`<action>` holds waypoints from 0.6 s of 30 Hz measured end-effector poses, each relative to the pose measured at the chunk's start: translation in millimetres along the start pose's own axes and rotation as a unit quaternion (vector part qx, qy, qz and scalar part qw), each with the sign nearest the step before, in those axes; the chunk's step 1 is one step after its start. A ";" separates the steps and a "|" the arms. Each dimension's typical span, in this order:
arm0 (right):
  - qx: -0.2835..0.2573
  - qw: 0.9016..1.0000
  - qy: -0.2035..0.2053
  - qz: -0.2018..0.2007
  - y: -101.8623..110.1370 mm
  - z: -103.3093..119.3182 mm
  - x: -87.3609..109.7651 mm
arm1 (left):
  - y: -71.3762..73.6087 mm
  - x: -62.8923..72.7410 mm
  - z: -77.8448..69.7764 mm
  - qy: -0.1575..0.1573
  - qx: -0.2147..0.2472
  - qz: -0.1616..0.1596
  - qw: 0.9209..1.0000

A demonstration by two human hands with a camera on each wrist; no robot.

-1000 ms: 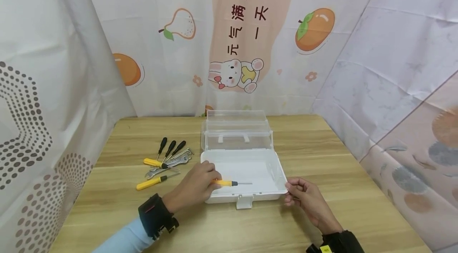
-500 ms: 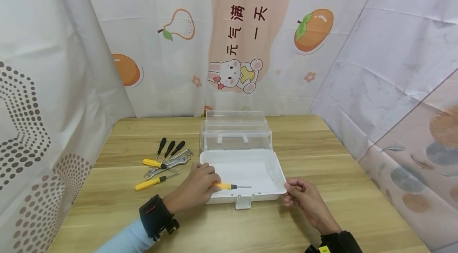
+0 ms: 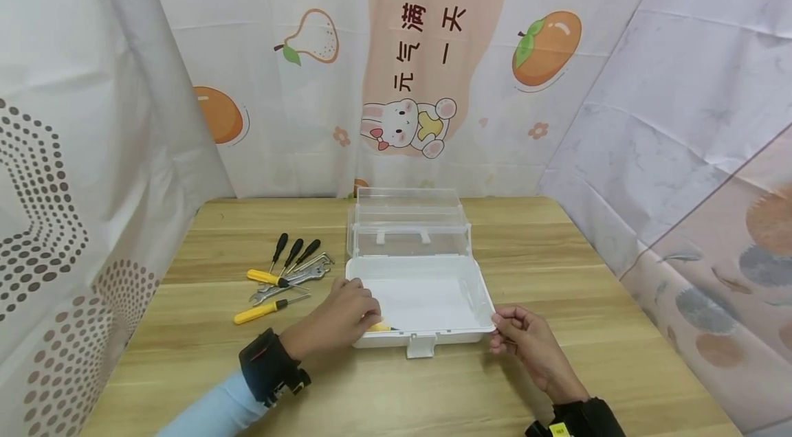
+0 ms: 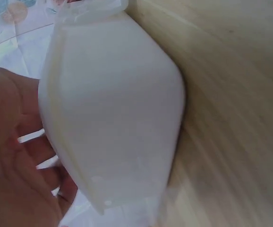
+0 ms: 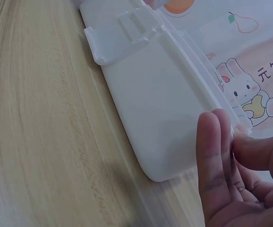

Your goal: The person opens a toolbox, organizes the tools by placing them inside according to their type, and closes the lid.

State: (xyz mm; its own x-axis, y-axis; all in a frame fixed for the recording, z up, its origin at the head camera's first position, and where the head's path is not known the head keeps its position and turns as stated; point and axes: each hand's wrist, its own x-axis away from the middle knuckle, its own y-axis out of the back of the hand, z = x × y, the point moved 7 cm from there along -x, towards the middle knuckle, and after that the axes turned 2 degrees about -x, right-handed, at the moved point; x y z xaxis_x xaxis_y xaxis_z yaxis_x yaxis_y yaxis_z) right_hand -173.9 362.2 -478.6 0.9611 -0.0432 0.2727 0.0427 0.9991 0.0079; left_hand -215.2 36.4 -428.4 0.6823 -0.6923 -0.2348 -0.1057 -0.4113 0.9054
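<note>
A white toolbox [image 3: 427, 293] lies with its clear lid [image 3: 408, 220] swung back. Over its front left corner reaches my left hand [image 3: 343, 313], fingers down inside the box at a yellow-handled screwdriver [image 3: 380, 327]. Only a bit of that handle shows past the fingers; the shaft is mostly behind the front wall. The left wrist view has the fingers [image 4: 42, 149] bent over the rim, their tips hidden by the box wall. At the front right corner my right hand [image 3: 532, 348] pinches the rim between thumb and fingers, seen closer in the right wrist view.
Left of the toolbox lie two more yellow-handled screwdrivers [image 3: 260, 312], several black-handled screwdrivers [image 3: 293, 253], wrenches [image 3: 297, 280] and a hex key [image 3: 318, 260]. The box's white latch [image 3: 421, 346] hangs down in front. Printed curtains surround the wooden table [image 3: 526, 238].
The left hand has lowered the yellow screwdriver from above the front rim into the toolbox, so its shaft no longer shows above the rim. The right hand keeps its place at the corner.
</note>
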 end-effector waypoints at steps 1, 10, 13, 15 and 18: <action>0.000 1.000 0.000 0.001 -0.2 0.0 -0.3 | 2.9 1.3 2.3 0.001 0.005 -0.014 1.000; 0.000 1.000 -0.002 0.003 -2.7 -0.3 -2.0 | 57.4 51.0 63.0 0.114 0.004 -0.107 0.988; -0.001 1.000 -0.005 -0.003 -1.9 -0.2 -1.5 | 69.1 78.3 93.2 0.143 -0.030 -0.087 0.985; -0.003 1.000 -0.010 -0.010 -0.9 0.2 -0.7 | 72.7 95.1 108.6 0.164 -0.050 -0.054 0.984; 0.000 1.000 -0.010 -0.006 0.5 1.1 0.3 | 71.1 115.7 121.6 0.193 -0.052 0.004 0.980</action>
State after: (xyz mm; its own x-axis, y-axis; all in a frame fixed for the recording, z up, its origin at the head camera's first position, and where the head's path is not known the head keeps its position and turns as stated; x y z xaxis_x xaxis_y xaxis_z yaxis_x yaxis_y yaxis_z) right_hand -173.9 362.7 -477.5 0.9551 -0.0560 0.2908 0.0552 0.9984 0.0109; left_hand -231.8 -145.1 -434.2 0.9067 -0.4111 -0.0944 -0.0520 -0.3309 0.9422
